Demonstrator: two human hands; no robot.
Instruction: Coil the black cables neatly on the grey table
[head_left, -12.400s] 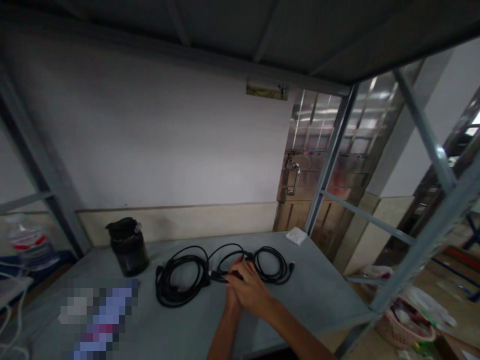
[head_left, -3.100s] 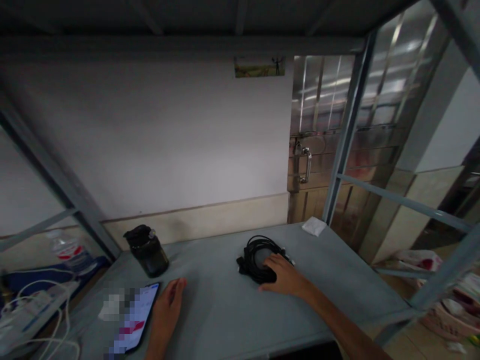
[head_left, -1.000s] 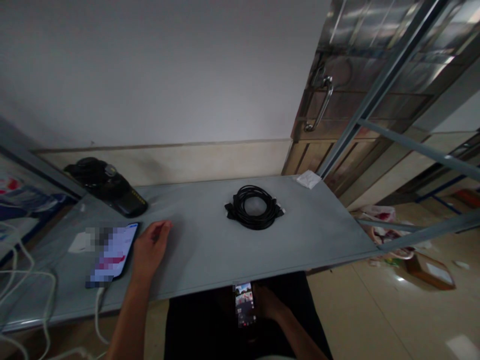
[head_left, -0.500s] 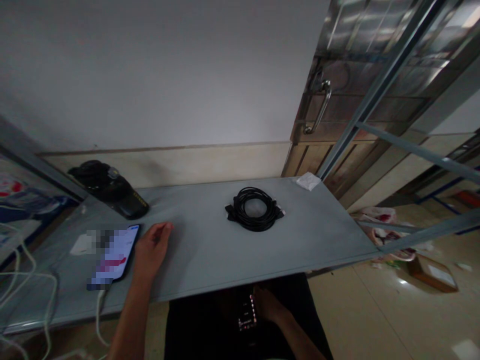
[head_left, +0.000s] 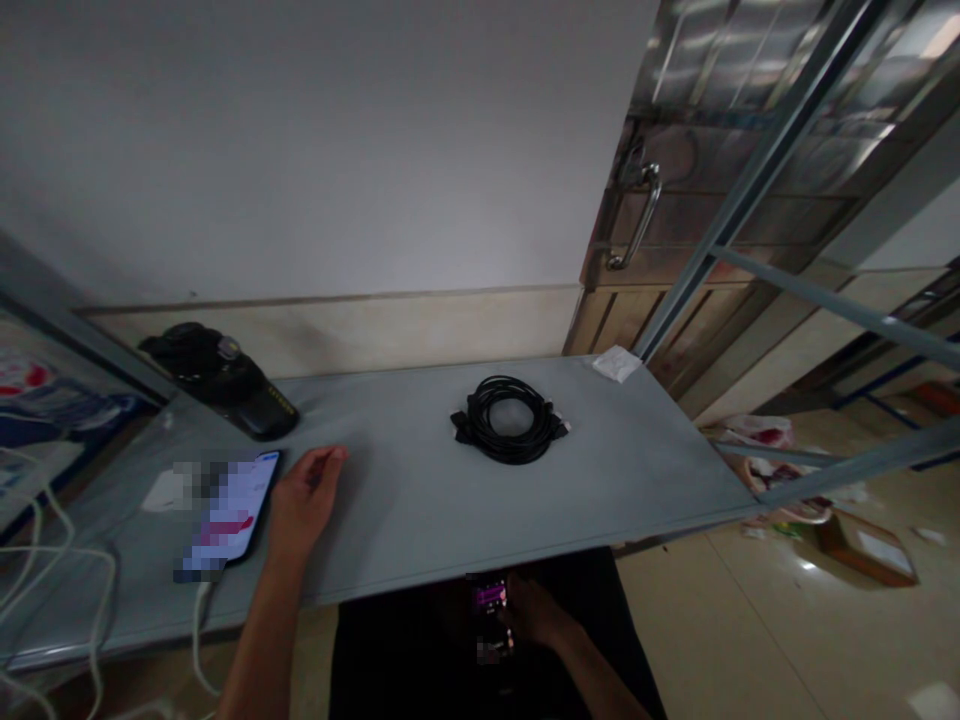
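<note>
My left hand (head_left: 304, 500) rests on the grey table beside a lit smartphone (head_left: 235, 512). Its fingers are curled in and nothing shows inside them. A white cable (head_left: 199, 620) runs from that phone's lower end over the table edge. Down at my lap, below the table's front edge, my right hand (head_left: 536, 608) is closed on a second smartphone (head_left: 491, 598) with a lit screen; the dark hides most of its body and my fingers. A coil of black cable (head_left: 487, 448) with several plugs lies mid-table, apart from both hands.
A black water bottle (head_left: 240, 395) is at the table's back left, near the wall. A crumpled white packet (head_left: 616, 364) lies at the back right corner by a metal post (head_left: 686, 275). Loose white cables (head_left: 105, 590) hang at left. A cardboard box (head_left: 870, 550) is on the floor.
The screen of the phone in my right hand has gone from mostly dark with small text to showing a purple patch. Both hands stay in place.
</note>
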